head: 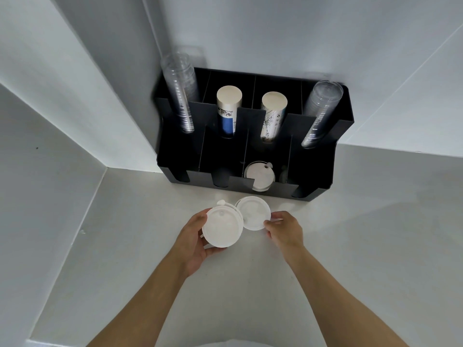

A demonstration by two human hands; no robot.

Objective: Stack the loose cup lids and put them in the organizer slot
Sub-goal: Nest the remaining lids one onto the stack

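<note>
White lids (222, 227) pinched — left hand (194, 242), right hand (284, 230) fingers curled.

This is looking like a café or drinks-service corner: a black cup organizer (253, 136) is sitting on a plain white table (350, 221), holding stacked clear cups (179, 93), paper cups (228, 108) and lids (259, 175).

No legible text on cup sleeves (226, 116).
</note>
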